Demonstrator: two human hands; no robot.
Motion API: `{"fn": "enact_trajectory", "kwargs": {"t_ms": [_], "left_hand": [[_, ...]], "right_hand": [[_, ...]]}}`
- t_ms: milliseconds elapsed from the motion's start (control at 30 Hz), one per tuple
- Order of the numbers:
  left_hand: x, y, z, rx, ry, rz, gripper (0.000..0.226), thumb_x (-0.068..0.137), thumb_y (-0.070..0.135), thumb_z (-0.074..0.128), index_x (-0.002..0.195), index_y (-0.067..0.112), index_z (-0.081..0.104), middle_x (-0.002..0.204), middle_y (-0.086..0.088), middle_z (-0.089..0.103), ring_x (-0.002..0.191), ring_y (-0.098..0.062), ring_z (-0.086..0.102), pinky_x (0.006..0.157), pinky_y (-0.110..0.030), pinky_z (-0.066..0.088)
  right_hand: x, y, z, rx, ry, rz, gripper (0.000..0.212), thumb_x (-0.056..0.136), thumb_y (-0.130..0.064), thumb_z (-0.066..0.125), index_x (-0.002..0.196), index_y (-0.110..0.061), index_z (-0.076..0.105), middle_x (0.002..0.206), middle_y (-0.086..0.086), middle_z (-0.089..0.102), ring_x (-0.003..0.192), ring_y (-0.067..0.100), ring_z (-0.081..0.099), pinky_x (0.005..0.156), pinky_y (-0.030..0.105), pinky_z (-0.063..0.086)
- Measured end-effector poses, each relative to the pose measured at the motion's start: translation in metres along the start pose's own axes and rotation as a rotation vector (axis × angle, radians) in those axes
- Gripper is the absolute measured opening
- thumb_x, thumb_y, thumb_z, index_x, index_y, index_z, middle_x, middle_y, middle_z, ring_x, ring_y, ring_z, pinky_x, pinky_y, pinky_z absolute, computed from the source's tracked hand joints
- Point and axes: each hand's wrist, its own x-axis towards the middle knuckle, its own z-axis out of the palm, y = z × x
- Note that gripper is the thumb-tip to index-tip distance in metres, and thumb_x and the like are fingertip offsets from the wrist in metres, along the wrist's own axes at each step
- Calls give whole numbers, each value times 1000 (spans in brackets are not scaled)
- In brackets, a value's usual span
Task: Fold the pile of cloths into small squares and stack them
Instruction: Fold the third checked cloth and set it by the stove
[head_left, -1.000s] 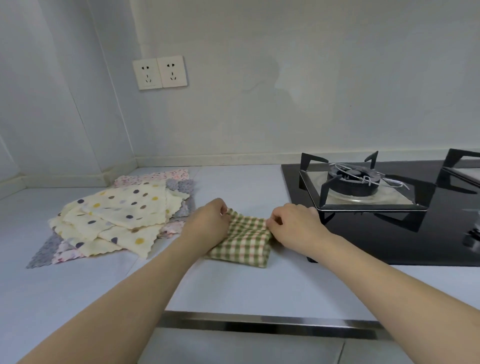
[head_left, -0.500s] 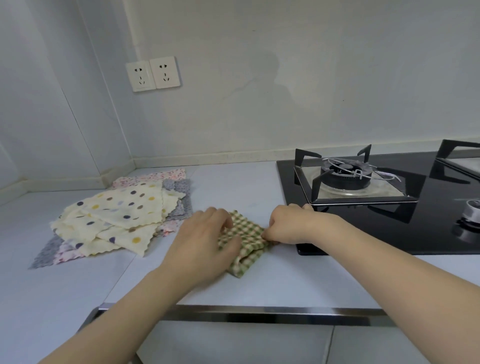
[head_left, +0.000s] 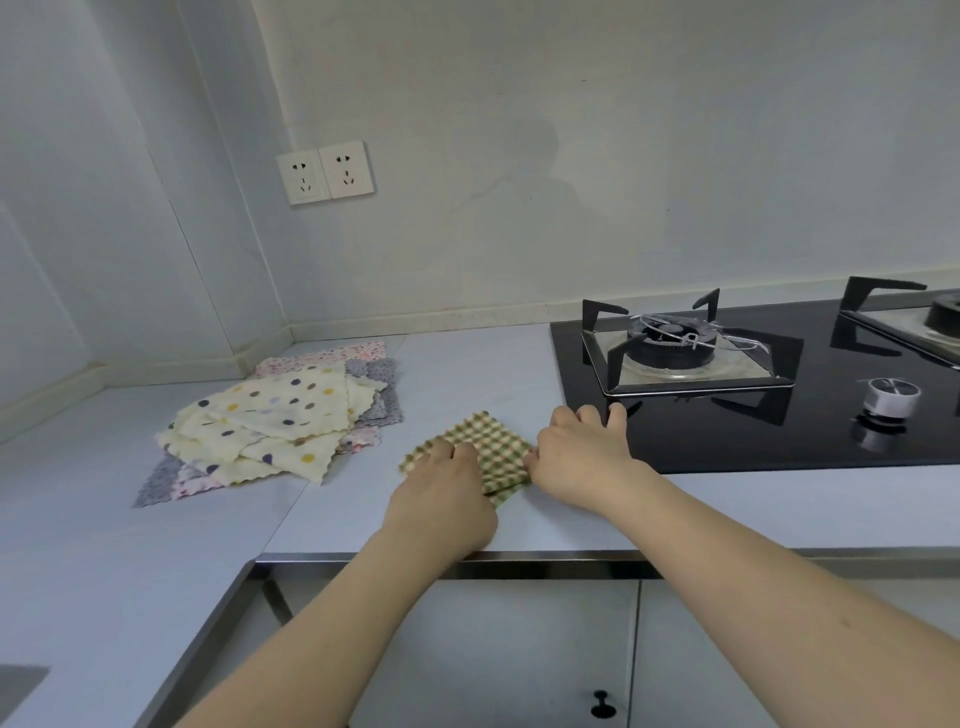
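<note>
A green checked cloth (head_left: 488, 441), folded into a small diamond-shaped square, lies on the pale countertop (head_left: 467, 374). My left hand (head_left: 441, 499) lies on its near left part and covers that corner. My right hand (head_left: 576, 457) pinches its right corner, fingers curled. To the left lies a loose pile of cloths (head_left: 280, 421): cream ones with coloured dots on top, grey and pink floral ones underneath.
A black glass gas hob (head_left: 727, 436) with burner grates (head_left: 675, 353) starts right beside my right hand; a knob (head_left: 889, 400) sits farther right. Wall sockets (head_left: 326, 170) hang above the pile. The counter's metal front edge (head_left: 571, 561) runs below my hands.
The checked cloth went from a wider fold held at both top corners to a smaller, turned square. My left hand moved onto it from the near side; the view shifted back.
</note>
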Motion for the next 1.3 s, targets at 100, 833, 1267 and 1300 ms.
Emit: {"fn": "enact_trajectory", "kwargs": {"t_ms": [100,833,1267,1300], "left_hand": [[0,-3,-3,-72,-60,-9,36,82,16,48,117,10,41,128,-7,39,120,-28,41,95,-37,39],[39,-81,-32,-944,-175,-192,33,91,1,47,114,18,62,109,-4,67,101,-16,62,73,-18,44],[64,-94,-21,-338,-165,6,30,95,40,52,75,20,59,71,11,57,73,-9,52,88,-37,32],[64,-94,-20,-271,-146,18,33,97,42,48,74,20,56,73,10,57,76,-9,53,91,-38,28]], "right_hand": [[-2,2,0,-4,-7,-3,49,99,-44,26,126,-16,56,139,5,38,128,31,29,109,61,7],[1,-36,23,211,-114,-270,109,76,-86,25,153,-16,-6,161,2,-11,148,18,-8,119,45,-5],[1,-39,22,199,-146,-261,118,64,-93,17,153,-20,-9,161,-4,-12,147,14,-10,120,43,-6],[0,-38,21,198,-150,-262,118,64,-94,16,153,-20,-9,161,-5,-12,147,13,-10,120,43,-6]]}}
